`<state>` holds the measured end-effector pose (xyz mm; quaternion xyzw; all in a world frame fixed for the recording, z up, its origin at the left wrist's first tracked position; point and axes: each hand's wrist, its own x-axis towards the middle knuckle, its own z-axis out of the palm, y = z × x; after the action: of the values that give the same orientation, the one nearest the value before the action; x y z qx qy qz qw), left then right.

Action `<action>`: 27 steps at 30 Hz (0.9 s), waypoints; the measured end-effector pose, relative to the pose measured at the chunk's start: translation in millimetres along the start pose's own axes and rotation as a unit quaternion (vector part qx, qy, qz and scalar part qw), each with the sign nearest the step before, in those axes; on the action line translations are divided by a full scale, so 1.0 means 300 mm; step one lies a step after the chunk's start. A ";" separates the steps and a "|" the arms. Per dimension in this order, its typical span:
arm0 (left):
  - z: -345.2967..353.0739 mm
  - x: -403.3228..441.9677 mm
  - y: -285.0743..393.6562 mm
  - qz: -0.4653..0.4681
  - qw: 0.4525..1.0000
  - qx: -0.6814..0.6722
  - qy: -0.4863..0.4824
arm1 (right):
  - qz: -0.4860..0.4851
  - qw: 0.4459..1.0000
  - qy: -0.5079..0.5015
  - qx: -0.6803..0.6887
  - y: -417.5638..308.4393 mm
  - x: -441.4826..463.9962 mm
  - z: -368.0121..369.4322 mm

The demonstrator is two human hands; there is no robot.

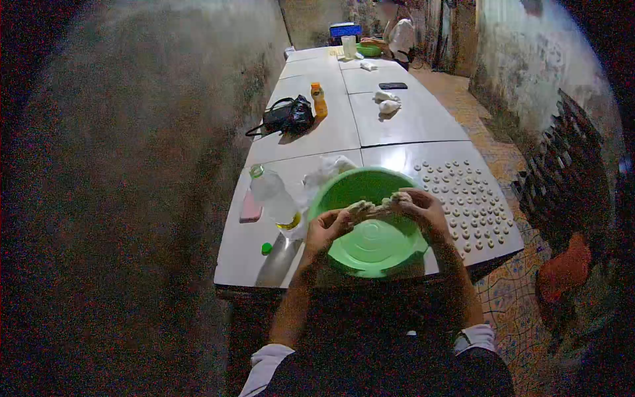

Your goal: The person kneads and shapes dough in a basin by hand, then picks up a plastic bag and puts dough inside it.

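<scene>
Between my two hands a whitish piece of dough (378, 210) is stretched above a green basin (327, 192). My left hand (325, 230) grips its left end, fingers closed on it. Its right end is pinched in my right hand (425, 210). The basin's floor shows bare below the dough. Right of the basin, many small pale ring-shaped pieces (465, 198) lie in rows on the white table (297, 149). Left of it stands a clear bottle (274, 195) with a little yellow liquid at the bottom and no cap.
A green cap (266, 249) and a pink phone-like object (251, 208) lie left. A clear plastic bag (324, 171) sits behind the bottle. Farther back are a black bag (289, 118), an orange bottle (319, 100), white bundles (389, 106), a dark phone (393, 86) and another person (400, 38).
</scene>
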<state>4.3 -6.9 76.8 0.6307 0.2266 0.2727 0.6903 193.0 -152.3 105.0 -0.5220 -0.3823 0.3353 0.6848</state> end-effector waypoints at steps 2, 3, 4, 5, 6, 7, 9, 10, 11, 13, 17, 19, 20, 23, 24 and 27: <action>0.042 0.016 -0.034 0.005 0.998 -0.058 -0.007 | -0.060 0.996 -0.003 -0.060 -0.019 -0.005 0.070; 0.067 0.025 -0.048 0.009 0.993 -0.115 -0.015 | -0.125 0.980 -0.027 -0.155 0.020 -0.006 0.110; 0.085 0.035 -0.059 -0.003 0.988 -0.150 -0.048 | -0.188 0.949 -0.048 -0.248 0.066 -0.021 0.156; 0.109 0.031 -0.049 -0.003 0.987 -0.150 -0.050 | -0.164 0.936 -0.053 -0.306 0.054 -0.070 0.228; 0.133 0.021 -0.024 0.002 0.973 -0.226 -0.043 | -0.229 0.896 -0.010 -0.381 0.077 -0.083 0.277; 0.143 0.016 -0.010 0.007 0.954 -0.299 -0.033 | -0.290 0.844 0.031 -0.450 0.094 -0.085 0.303; 0.092 0.036 -0.054 -0.001 0.961 -0.270 -0.050 | -0.248 0.902 -0.017 -0.353 0.084 -0.068 0.264; 0.054 0.060 -0.121 0.017 0.971 -0.231 -0.066 | -0.200 0.945 -0.066 -0.251 0.075 -0.055 0.233; 0.035 0.071 -0.156 0.036 0.977 -0.191 -0.082 | -0.141 0.972 -0.096 -0.161 0.041 -0.041 0.202; 0.072 0.021 -0.051 0.021 0.979 -0.194 -0.059 | -0.141 0.970 -0.048 -0.194 0.016 -0.021 0.163; 0.062 0.015 -0.044 -0.034 0.981 -0.163 -0.097 | -0.307 0.896 -0.062 -0.314 0.029 0.011 0.181; 0.082 0.011 -0.025 -0.028 0.983 -0.160 -0.086 | -0.290 0.910 -0.074 -0.288 0.047 0.002 0.180; 0.078 -0.005 -0.010 0.003 0.988 -0.149 -0.047 | -0.256 0.921 -0.072 -0.286 0.050 -0.001 0.173; 0.062 0.006 -0.009 0.038 0.995 -0.031 -0.083 | -0.225 0.933 -0.053 -0.276 0.056 -0.008 0.172; 0.064 -0.002 0.001 0.043 0.996 0.037 -0.070 | -0.206 0.945 -0.056 -0.246 0.057 -0.011 0.172; 0.061 -0.004 0.015 0.030 0.998 0.030 -0.047 | -0.212 0.947 -0.046 -0.235 0.049 -0.012 0.162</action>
<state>14.8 -21.1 83.1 0.6698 0.1826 0.2568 0.6724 148.0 -129.8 98.0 -0.5589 -0.5835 0.1066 0.5794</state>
